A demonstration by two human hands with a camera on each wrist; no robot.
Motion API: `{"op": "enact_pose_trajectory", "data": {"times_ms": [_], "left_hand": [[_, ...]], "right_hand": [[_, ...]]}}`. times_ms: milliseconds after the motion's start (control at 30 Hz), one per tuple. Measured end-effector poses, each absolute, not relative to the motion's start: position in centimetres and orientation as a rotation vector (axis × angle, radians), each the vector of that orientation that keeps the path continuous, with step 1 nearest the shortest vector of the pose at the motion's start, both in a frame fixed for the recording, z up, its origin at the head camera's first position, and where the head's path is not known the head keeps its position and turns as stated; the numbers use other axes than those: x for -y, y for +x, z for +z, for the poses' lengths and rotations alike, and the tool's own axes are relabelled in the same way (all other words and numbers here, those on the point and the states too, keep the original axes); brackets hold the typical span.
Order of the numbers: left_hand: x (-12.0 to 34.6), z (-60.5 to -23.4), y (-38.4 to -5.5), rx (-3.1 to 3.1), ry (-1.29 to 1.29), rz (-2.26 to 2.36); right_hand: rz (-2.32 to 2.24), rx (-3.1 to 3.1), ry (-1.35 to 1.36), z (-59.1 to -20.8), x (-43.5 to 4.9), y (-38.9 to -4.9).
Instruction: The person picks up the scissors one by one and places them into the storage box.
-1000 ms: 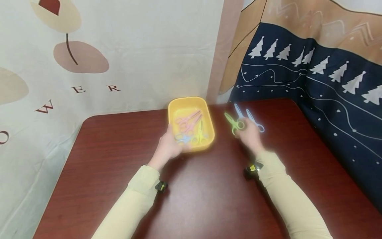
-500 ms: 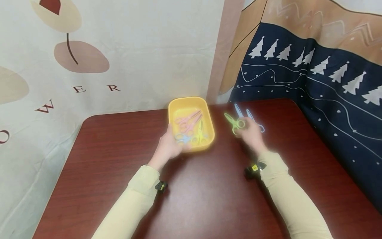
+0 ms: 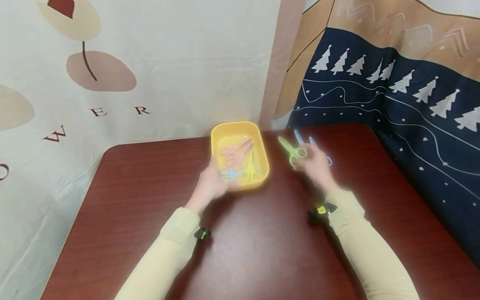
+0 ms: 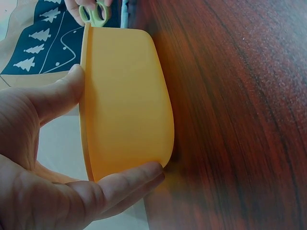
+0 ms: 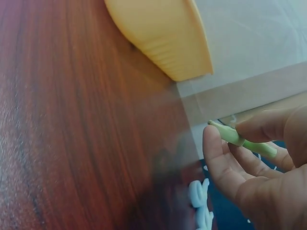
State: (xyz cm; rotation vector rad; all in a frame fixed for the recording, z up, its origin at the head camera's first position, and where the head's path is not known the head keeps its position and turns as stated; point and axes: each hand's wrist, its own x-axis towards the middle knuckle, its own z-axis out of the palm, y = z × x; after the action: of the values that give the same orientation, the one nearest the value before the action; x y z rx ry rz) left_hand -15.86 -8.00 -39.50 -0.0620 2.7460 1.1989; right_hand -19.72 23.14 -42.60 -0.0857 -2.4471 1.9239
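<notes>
My left hand (image 3: 211,183) holds the near left corner of a yellow plastic bin (image 3: 265,160). In the left wrist view its thumb lies at the rim and its fingers against the bin's outer wall (image 4: 124,105). Inside the bin are pink scissors (image 3: 243,146), yellow scissors (image 3: 251,167) and blue scissors (image 3: 233,173). To the right of the bin, my right hand (image 3: 316,167) pinches green scissors (image 3: 288,146) between thumb and fingers, blades pointing away to the left. Light-blue scissors (image 3: 298,136) lie behind that hand, partly hidden by it.
The dark red-brown table (image 3: 258,246) carries everything. Its far edge runs just behind the bin, against a pale printed cloth (image 3: 180,75). A navy cloth with white trees (image 3: 405,108) hangs along the right side. Each wrist wears a small black camera (image 3: 202,234).
The green scissors have shifted slightly left and away, with my right hand turning a little and moving from the blue scissors. My left hand and the bin look unmoved.
</notes>
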Motion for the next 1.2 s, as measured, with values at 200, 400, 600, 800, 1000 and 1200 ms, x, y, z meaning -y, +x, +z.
{"op": "enact_pose_trajectory", "data": {"times_ms": [200, 400, 600, 800, 1000, 1200], "left_hand": [[8.0, -39.5, -15.9, -2.743, -0.061, 1.198], [8.1, -39.6, -16.0, -2.731, -0.076, 1.194], [8.1, -39.6, -16.0, -2.726, -0.083, 1.181], [8.1, -39.5, -16.0, -2.734, -0.080, 1.168], [8.1, -39.6, -16.1, -2.736, -0.076, 1.167], [8.1, -39.6, -16.1, -2.736, -0.075, 1.169]], "right_hand": [[1.938, 2.446, -0.066, -41.9, -22.7, -19.6], [1.912, 2.467, -0.035, -41.2, -22.4, -19.4], [1.879, 2.518, -0.041, -40.3, -22.0, -19.2], [1.903, 2.526, -0.023, -39.5, -21.6, -19.1], [1.866, 2.543, 0.044, -39.1, -21.3, -19.2], [1.835, 2.568, 0.084, -38.8, -21.0, -19.3]]}}
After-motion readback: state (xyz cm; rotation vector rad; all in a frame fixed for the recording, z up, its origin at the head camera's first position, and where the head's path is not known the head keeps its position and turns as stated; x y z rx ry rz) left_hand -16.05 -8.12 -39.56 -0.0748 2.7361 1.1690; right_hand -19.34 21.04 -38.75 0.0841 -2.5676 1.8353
